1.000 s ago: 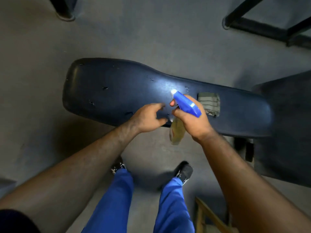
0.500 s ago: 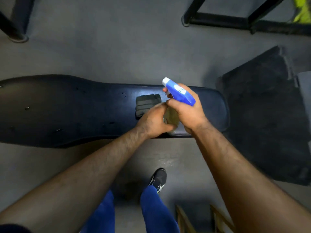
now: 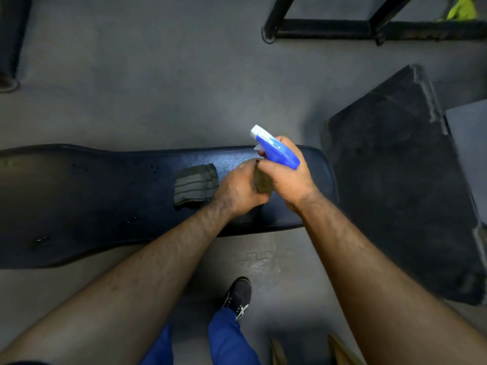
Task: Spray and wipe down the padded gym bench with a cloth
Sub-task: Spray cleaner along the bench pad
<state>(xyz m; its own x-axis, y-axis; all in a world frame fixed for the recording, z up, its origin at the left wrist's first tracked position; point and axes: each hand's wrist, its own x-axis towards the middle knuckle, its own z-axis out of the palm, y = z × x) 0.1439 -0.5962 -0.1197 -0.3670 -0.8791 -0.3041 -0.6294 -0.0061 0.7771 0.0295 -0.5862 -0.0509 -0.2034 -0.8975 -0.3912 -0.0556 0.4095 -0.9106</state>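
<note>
Counter [image 3: 92, 206]: dark blue padded gym bench, lying across the frame, wider toward its left end, rounded at its right end; small nicks scattered over the padding

Cloth [image 3: 195, 184]: dark grey, ribbed, folded to a rough square; flat on the counter right of its middle, nearer the far edge, just left of the left hand

Bottle [image 3: 278, 151]: spray type, blue trigger head with white nozzle tip pointing up and left; held above the counter near its right end; olive body below, mostly hidden between the two hands

Right hand [image 3: 288, 180]: grip curled round the bottle neck under the blue head, one finger forward at the trigger

Left hand [image 3: 241, 187]: grip curled against the bottle body, touching the right hand; whether truly clasping or only steadying, cannot tell

Floor [image 3: 158, 88]: grey, with a damp-looking patch near the shoe

Mat [image 3: 395, 180]: black, on the floor just right of the counter's right end

Frame [image 3: 329, 27]: black metal bars on the floor beyond the far edge

Shoe [image 3: 238, 295]: black with white marks, below blue trouser legs, on the floor at the near side
</note>
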